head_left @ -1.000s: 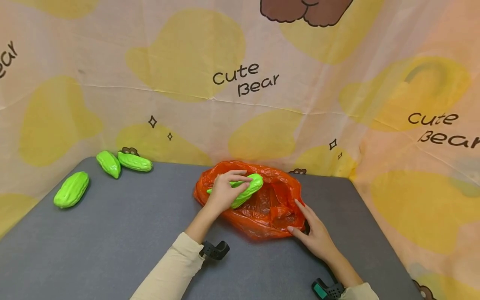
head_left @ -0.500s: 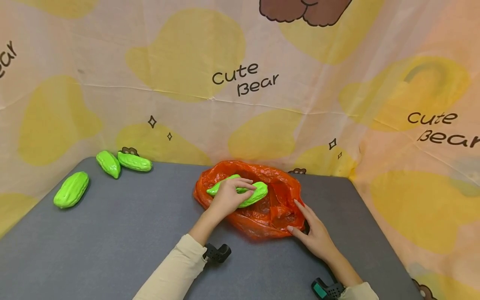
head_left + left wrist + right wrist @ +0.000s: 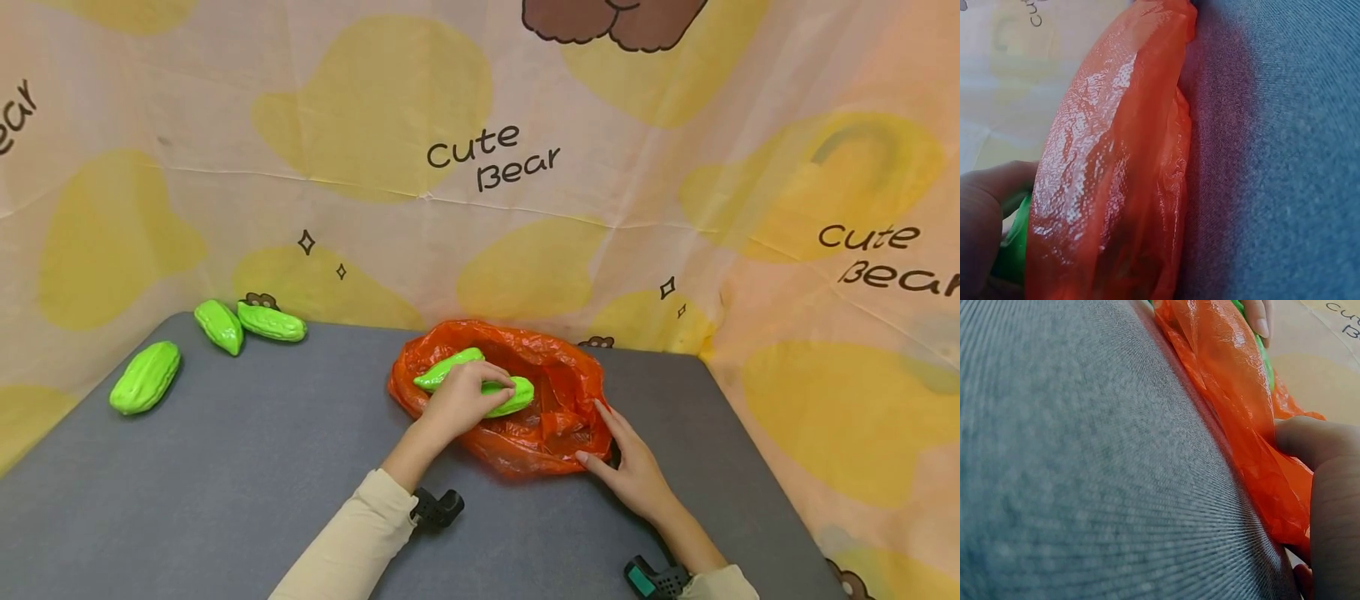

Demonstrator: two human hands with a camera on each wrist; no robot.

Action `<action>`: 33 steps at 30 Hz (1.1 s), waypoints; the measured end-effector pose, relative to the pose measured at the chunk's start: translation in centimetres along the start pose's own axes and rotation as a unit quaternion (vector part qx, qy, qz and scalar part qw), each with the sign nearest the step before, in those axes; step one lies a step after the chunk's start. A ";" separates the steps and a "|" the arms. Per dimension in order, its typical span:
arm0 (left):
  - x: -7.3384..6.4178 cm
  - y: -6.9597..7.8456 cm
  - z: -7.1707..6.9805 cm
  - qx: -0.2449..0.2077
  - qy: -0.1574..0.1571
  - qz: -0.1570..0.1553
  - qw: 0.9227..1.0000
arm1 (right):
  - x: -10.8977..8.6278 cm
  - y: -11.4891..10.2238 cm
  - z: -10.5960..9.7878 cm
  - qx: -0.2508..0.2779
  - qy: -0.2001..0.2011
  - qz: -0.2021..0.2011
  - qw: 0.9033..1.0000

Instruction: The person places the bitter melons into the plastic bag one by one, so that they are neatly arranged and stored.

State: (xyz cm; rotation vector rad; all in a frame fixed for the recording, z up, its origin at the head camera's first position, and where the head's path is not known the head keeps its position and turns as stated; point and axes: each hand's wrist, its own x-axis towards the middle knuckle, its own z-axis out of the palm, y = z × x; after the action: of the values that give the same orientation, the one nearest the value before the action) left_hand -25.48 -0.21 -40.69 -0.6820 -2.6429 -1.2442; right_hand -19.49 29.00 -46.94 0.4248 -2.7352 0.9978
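Observation:
A crinkled red plastic bag point(image 3: 502, 457) lies with its mouth spread wide near the table's back edge. My left hand point(image 3: 456, 402) reaches over its near rim and pinches a green bitter melon point(image 3: 521, 397) inside it. A second bitter melon point(image 3: 444, 369) lies behind that hand, in the bag's left part. At the right end, my right hand point(image 3: 632, 468) holds the rim between thumb and fingers; its thumb point(image 3: 1297, 439) presses the plastic in the right wrist view. From the left wrist, the bag's side point(image 3: 1094, 181) hides most of the held melon.
Several more green bitter melons lie at the left of the grey table point(image 3: 247, 467): one bitter melon point(image 3: 146, 377) by the left edge, another point(image 3: 219, 327) at the back corner, and a third point(image 3: 272, 322) beside it. A printed cloth point(image 3: 360, 108) hangs behind the table.
My left hand has shifted slightly right and lower, and its bitter melon has settled flatter into the bag. The second melon shows more clearly. My right hand stays at the rim.

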 end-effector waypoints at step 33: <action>-0.1 0.3 0.1 0.100 -0.054 0.064 0.991 | -0.1 0.2 0.1 -0.001 -0.005 0.008 1.000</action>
State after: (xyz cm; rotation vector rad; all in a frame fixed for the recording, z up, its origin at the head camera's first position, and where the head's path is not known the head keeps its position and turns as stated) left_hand -25.23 -0.03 -40.59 -0.8903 -2.7106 -0.9185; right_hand -19.50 29.06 -47.14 0.4099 -2.7525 0.9980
